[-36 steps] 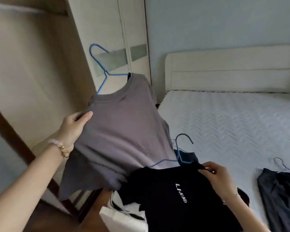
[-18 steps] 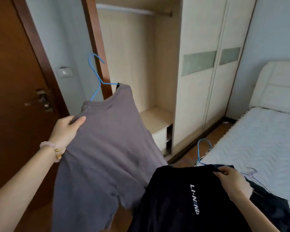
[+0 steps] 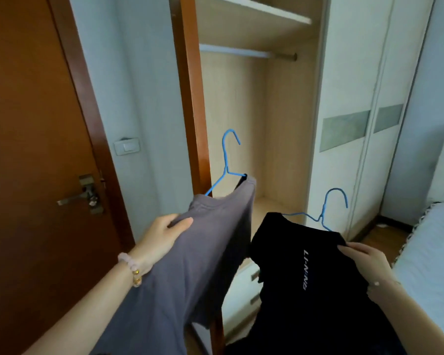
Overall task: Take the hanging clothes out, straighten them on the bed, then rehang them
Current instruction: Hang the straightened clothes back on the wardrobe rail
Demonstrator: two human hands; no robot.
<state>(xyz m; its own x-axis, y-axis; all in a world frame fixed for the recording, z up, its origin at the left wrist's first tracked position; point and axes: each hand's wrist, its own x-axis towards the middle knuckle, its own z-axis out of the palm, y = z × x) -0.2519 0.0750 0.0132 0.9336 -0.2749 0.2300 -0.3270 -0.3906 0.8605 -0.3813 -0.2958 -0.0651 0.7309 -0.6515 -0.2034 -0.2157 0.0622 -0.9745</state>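
Observation:
My left hand grips the shoulder of a grey T-shirt that hangs on a blue wire hanger. My right hand holds a black T-shirt with white lettering by its shoulder; it sits on a second blue hanger. Both shirts are held up in front of the open wardrobe. Its hanging rail runs bare across the top of the compartment, well above both hanger hooks.
A brown door with a metal handle stands at the left, a light switch beside it. The wardrobe's closed white doors are to the right. The bed's edge lies at the far right. Drawers sit low in the wardrobe.
The view has swung left from the bed to the open wardrobe. Both hands have carried their shirts along, and the rail now shows above the hangers.

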